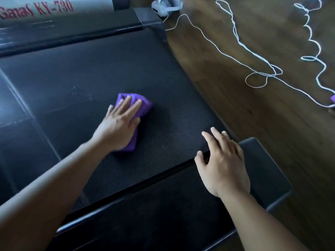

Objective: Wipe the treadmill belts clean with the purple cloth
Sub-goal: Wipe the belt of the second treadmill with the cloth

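The left grip (119,124) presses flat-fingered on the purple cloth (144,106), mid treadmill belt (108,66). The right grip (223,163) rests with fingers spread at the belt's edge. White cables (272,75) trail across the wooden floor (272,133).

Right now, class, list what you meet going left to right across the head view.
treadmill side rail → purple cloth → right hand → white cable

One treadmill belt (108,60); on it one purple cloth (143,104), left hand (117,125), right hand (223,163). Beside it: at least two white cords (271,75), one white device (163,5).
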